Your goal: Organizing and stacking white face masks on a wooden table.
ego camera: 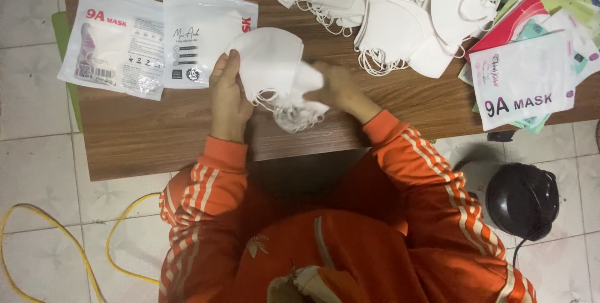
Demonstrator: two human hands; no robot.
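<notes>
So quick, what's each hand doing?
Left hand: closed on the stack of white masks.
Right hand: gripping the same stack's other end.

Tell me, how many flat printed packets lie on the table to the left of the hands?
2. One packet lies nearest the table's left edge; the other packet overlaps its right side, just beside the left hand. More packets sit stacked at the far right, some hidden.

Bare wooden table (156, 134) near edge (left side), mask heap (387, 9) blocking far side, pouches (156, 37) left.
</notes>
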